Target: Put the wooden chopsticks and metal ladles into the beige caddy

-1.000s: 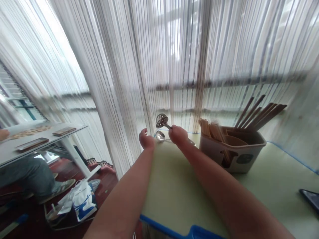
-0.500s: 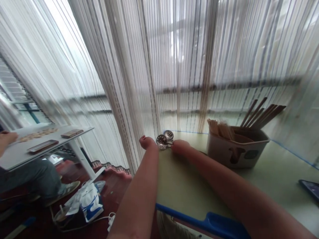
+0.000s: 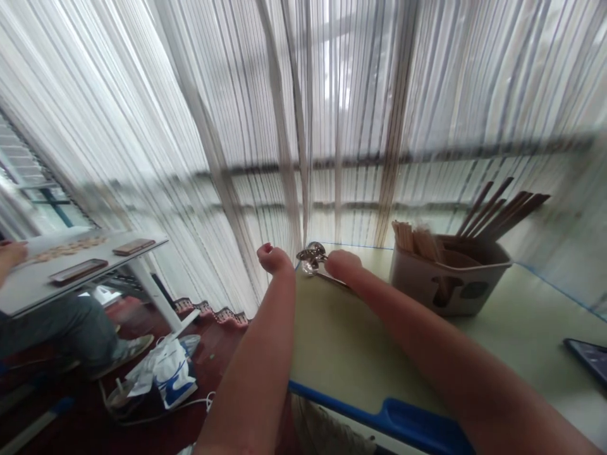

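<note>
My right hand [image 3: 344,260] is closed at the far part of the table, around the handle end of shiny metal slotted spoons [image 3: 312,254]. Their round bowls stick out to the left of the fist, and a flat metal handle [image 3: 334,277] shows below it. Left of the spoons, past the table's left edge, my left hand [image 3: 272,258] is curled closed in front of the string curtain [image 3: 246,208]. Whatever its fingers may hold is hidden.
A grey bin [image 3: 448,284] with chopsticks and wooden sticks stands right of my right arm. A dark phone-like device [image 3: 588,357] lies at the right edge. To the left, a person's hand [image 3: 13,253] rests at a white table [image 3: 28,294]; a bag [image 3: 173,373] is on the floor.
The curtain strands have shifted and bunch near the spoons. The spoon bowls have turned, and a flat handle now shows. My left hand has moved slightly left and up.
</note>
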`<state>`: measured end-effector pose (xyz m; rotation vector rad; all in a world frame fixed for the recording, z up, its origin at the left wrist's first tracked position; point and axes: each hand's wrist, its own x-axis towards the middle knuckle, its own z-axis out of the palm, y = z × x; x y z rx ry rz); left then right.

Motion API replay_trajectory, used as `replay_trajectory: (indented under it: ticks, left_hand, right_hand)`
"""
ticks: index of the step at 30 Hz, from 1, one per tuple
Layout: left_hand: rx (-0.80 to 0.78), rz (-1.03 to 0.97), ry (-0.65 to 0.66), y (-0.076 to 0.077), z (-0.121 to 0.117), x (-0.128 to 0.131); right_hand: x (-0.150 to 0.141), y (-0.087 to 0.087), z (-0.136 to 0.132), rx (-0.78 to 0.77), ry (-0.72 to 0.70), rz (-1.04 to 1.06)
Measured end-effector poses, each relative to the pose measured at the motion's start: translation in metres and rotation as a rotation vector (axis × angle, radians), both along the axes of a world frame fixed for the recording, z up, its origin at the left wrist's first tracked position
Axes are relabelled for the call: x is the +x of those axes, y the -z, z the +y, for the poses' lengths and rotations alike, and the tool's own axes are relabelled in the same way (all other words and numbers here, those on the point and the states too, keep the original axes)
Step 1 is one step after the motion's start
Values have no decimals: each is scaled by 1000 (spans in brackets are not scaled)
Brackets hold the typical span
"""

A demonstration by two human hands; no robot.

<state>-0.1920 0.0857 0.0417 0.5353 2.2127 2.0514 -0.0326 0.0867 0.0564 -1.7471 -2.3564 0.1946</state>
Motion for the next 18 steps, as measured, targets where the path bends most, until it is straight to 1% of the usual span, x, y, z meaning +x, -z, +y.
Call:
replay_trajectory:
  ticks: [3, 5, 7, 8, 10, 12, 14, 15, 16, 18]
  left_hand:
    - [-18, 0, 13, 4, 0, 0]
    - [-31, 22, 25, 7, 0, 3]
    - [-40, 68, 50, 8, 0, 8]
    - [-35, 103, 67, 8, -1, 12]
    - [-10, 179, 101, 7, -2, 21]
    - [34, 274, 137, 5, -6, 34]
    - [125, 390, 208, 3, -12, 49]
    - [189, 451, 275, 2, -16, 57]
    - [257, 510, 365, 3, -21, 67]
    - [364, 623, 569, 5, -31, 89]
  right_hand:
    - [10, -23, -3, -3, -13, 35]
    - [21, -45, -9, 0, -33, 55]
    - [38, -71, -20, 8, -84, 121]
    - [48, -84, -27, 13, -117, 190]
    - [71, -108, -43, 11, -186, 465]
    - [101, -124, -59, 100, -181, 726]
    - [135, -129, -71, 295, -128, 876]
    - [152, -127, -75, 401, -83, 917]
    - [170, -124, -78, 492, -25, 948]
    - [202, -111, -82, 620, 112, 1010]
